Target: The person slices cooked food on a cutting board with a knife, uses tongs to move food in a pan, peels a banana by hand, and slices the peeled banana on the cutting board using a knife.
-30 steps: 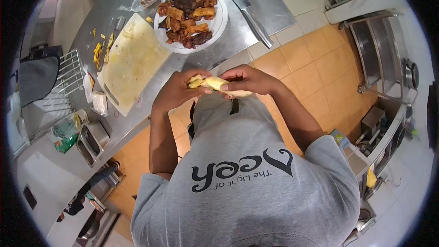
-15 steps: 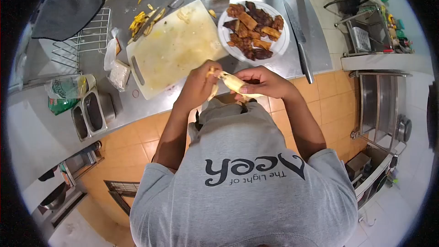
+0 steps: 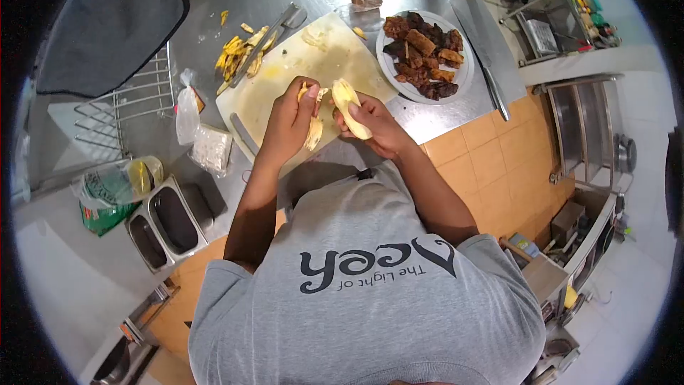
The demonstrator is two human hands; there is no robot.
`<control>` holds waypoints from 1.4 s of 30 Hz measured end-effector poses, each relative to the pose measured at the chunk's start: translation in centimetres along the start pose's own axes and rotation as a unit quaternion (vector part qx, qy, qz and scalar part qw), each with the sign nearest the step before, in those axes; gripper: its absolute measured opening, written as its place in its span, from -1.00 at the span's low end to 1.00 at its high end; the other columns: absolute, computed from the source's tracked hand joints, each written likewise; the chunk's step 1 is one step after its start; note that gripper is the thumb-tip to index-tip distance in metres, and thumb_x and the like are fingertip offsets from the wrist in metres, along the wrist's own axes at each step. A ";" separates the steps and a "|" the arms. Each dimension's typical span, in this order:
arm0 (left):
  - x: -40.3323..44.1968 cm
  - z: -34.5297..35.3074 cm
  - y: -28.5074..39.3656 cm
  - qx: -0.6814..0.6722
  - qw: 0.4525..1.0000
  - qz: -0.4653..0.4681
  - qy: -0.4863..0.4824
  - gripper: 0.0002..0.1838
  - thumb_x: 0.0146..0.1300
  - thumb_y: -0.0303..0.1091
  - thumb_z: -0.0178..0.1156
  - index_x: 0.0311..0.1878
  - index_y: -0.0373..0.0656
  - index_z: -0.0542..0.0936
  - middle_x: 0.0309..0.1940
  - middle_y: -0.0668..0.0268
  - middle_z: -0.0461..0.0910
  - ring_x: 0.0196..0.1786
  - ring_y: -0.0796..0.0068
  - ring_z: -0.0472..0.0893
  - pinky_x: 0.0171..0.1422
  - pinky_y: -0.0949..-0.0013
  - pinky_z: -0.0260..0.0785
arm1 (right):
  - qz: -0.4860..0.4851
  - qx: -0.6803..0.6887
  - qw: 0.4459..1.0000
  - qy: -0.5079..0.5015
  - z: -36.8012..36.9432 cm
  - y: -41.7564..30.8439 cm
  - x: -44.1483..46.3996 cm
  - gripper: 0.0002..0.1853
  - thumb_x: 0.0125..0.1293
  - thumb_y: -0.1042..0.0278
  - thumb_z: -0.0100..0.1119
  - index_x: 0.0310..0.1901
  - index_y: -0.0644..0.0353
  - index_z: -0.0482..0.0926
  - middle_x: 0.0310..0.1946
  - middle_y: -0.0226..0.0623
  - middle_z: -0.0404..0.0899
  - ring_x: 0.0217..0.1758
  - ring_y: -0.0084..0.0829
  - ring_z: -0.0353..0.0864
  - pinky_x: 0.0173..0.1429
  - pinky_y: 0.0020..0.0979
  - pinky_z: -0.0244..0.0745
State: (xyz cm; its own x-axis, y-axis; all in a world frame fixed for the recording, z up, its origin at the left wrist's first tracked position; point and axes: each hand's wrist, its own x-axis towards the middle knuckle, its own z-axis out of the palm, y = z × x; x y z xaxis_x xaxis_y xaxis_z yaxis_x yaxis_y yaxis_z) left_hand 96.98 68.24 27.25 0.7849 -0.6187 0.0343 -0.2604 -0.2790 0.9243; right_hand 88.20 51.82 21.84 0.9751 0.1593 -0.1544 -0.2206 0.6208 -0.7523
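Observation:
My right hand [image 3: 374, 125] grips a peeled banana [image 3: 349, 110], its pale flesh bare and tilted over the near edge of the cutting board [image 3: 265, 100]. Close on the left, my left hand [image 3: 287, 120] is closed on a strip of banana peel [image 3: 313, 133] that hangs below the fingers. The peel and the fruit are apart. Yellow peels [image 3: 235, 57] lie heaped at the board's far left corner, under a long metal utensil [image 3: 256, 57]. A few pale scraps [image 3: 313, 36] rest at the board's far end.
A white plate [image 3: 467, 80] of browned food pieces stands right of the board. Beyond it lies a large knife [image 3: 491, 85]. Plastic-wrapped packets [image 3: 211, 150], a wire rack [image 3: 128, 103] and metal containers [image 3: 174, 217] are on the left.
Both hands have moved forward, over the board's near part. The peel strip has come away from the banana, which is now more upright. The view has shifted.

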 end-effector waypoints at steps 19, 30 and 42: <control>9.8 -12.4 -12.2 0.434 0.879 0.079 0.179 -0.62 0.23 -0.22 0.25 0.06 -0.21 0.55 -0.04 0.08 0.58 0.01 0.19 0.56 0.13 0.26 0.35 | 0.011 0.281 0.960 0.004 -1.4 -2.3 -0.3 -0.10 0.32 -0.46 -0.33 0.27 0.35 0.28 -0.46 -0.46 0.33 -0.60 -0.60 0.25 -0.57 -0.54 0.18; 3.3 0.2 -0.8 0.019 0.969 0.236 -0.066 -0.73 0.08 -0.52 0.29 -0.10 -0.14 0.69 0.04 0.26 0.57 0.08 0.33 0.54 0.14 0.35 0.39 | 0.162 0.226 0.960 -0.035 0.0 -2.3 -1.8 -0.19 0.40 -0.34 -0.32 0.23 0.38 0.35 -0.54 -0.50 0.30 -0.68 -0.70 0.18 -0.76 -0.68 0.06; 3.5 -1.0 0.6 0.066 0.951 0.228 -0.200 -0.85 0.01 -0.49 0.34 -0.29 -0.15 0.70 0.16 0.31 0.50 0.13 0.29 0.47 0.11 0.31 0.39 | 0.207 0.071 0.976 -0.019 0.3 -2.4 -3.4 -0.25 0.44 -0.29 -0.39 0.20 0.32 0.40 -0.56 -0.51 0.32 -0.75 -0.75 0.15 -0.76 -0.70 0.09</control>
State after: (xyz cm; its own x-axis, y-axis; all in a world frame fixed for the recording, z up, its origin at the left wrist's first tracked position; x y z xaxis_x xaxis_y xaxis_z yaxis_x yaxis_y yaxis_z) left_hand 100.17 66.66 28.28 0.3049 -0.9195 0.2482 -0.6109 0.0111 0.7916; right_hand 85.37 50.02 24.33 0.8011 0.4458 -0.3993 -0.5985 0.5969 -0.5344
